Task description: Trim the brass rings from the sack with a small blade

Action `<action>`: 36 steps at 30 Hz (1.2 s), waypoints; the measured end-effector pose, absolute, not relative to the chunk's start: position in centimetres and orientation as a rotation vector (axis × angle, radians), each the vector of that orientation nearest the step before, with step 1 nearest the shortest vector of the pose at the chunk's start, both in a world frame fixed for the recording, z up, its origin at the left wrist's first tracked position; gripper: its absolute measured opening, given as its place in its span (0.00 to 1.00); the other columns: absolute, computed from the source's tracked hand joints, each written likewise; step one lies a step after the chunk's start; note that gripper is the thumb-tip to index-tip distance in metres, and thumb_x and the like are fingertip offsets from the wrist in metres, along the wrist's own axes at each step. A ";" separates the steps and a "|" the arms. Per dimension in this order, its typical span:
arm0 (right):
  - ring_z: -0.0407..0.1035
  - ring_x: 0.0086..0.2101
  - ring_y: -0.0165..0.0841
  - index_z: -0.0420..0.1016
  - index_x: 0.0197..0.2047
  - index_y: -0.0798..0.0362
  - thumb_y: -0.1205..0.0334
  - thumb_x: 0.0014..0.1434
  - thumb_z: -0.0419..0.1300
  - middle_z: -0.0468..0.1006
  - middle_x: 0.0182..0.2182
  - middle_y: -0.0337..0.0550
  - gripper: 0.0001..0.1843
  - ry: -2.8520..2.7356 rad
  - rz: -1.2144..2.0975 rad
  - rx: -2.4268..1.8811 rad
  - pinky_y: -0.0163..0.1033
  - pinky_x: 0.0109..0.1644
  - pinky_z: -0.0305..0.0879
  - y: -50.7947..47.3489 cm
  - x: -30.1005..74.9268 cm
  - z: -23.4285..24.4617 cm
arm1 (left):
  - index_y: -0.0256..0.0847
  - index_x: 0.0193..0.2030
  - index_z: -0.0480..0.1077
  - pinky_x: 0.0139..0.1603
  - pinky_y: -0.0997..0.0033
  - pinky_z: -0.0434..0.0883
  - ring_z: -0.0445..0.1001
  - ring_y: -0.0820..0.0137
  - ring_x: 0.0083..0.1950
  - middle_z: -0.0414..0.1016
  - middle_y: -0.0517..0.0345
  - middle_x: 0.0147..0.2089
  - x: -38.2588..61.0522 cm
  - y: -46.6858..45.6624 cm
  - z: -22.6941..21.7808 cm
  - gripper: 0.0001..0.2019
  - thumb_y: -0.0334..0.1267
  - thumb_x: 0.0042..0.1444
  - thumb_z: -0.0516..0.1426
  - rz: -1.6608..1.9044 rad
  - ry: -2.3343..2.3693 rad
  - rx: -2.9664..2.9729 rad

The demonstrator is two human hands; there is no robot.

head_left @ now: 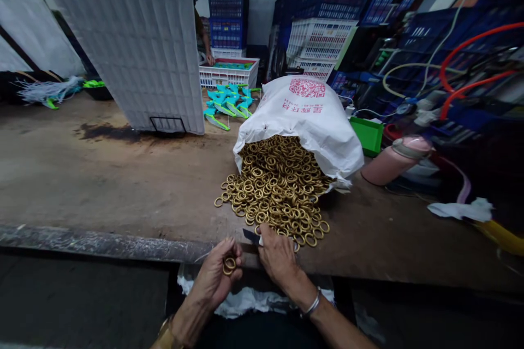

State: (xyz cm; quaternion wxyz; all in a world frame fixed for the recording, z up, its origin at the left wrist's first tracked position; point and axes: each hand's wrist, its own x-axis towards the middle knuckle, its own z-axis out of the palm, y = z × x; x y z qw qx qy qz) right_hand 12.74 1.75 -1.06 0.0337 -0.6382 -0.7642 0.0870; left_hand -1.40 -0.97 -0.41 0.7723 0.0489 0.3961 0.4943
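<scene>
My left hand (216, 275) is closed around a brass-coloured ring (229, 266), just past the table's front edge; a second ring may lie with it. A dark blade (250, 236) juts leftward from my closed right hand (279, 259), like a small knife whose handle the fingers mostly hide. That hand is at the near side of a heap of similar rings (266, 191). The rings spill from the mouth of a white sack (303, 114) with red print, lying on its side.
The brown table (102, 191) carries a tall white ribbed panel (135, 43), teal and green plastic pieces (229, 101), a green tray (367, 135) and a pink cylinder (395, 161). Behind stand stacked blue crates (227, 11). Another person's hand (209, 58) reaches toward a white crate (229, 73).
</scene>
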 end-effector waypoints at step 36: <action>0.54 0.22 0.24 0.59 0.22 0.53 0.58 0.52 0.50 0.58 0.18 0.31 0.11 -1.604 1.276 -1.450 0.30 0.26 0.52 3.0 13.3 0.4 | 0.38 0.21 0.66 0.24 0.78 0.58 0.59 0.76 0.21 0.63 0.64 0.18 0.3 0.3 0.1 0.11 0.43 0.48 0.57 1.090 1.263 1.094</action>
